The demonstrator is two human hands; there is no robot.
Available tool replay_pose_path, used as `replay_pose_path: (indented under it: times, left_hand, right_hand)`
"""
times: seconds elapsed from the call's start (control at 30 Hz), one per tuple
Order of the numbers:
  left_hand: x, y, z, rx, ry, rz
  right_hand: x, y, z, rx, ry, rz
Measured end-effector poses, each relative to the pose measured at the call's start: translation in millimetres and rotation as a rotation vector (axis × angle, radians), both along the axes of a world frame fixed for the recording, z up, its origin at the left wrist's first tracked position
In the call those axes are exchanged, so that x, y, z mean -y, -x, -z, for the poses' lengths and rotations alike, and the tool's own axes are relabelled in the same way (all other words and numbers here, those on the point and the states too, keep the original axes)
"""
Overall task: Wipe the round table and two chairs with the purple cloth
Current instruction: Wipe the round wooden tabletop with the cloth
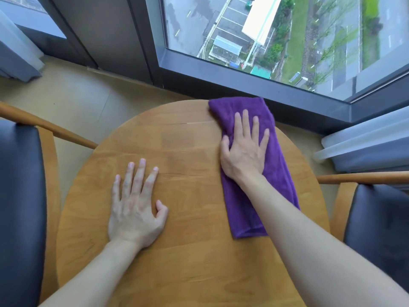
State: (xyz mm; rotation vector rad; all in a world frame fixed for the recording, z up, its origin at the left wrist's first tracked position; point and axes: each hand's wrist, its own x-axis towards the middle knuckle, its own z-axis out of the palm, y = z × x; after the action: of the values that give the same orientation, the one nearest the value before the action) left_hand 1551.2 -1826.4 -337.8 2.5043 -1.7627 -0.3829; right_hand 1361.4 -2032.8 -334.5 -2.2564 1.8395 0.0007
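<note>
A round wooden table (190, 251) fills the middle of the view. A folded purple cloth (278, 173) lies along its right side, reaching the far edge by the window. My right hand (243, 149) presses flat on the cloth with straight, spread fingers. My left hand (135, 202) rests flat on the bare tabletop at the left, fingers straight. A chair with a dark padded seat and wooden frame (20, 196) stands at the left. A second such chair (376, 229) stands at the right.
A large window with a dark frame (254, 83) rises just past the table's far edge. Pale curtains hang at the right (365, 142) and at the far left (17, 52). Tan floor (73, 103) shows between the table and the left chair.
</note>
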Motion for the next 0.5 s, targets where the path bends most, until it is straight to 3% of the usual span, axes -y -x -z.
replay_pose_path:
  times: [0.07, 0.27, 0.4, 0.5]
  left_hand:
    - [1, -1, -1, -0.001, 0.004, -0.003]
    - [2, -1, -3, 0.011, -0.007, 0.01]
    - [9, 8, -14, 0.018, -0.133, 0.005]
    - [26, 45, -25, -0.098, -0.167, -0.161]
  right_hand:
    - [-1, -27, 1, 0.016, 0.0, -0.019]
    - [-69, -9, -5, 0.049, -0.006, -0.591]
    - [-77, 49, -6, 0.038, -0.031, -0.519]
    - [-68, 72, -12, 0.011, -0.063, -0.32]
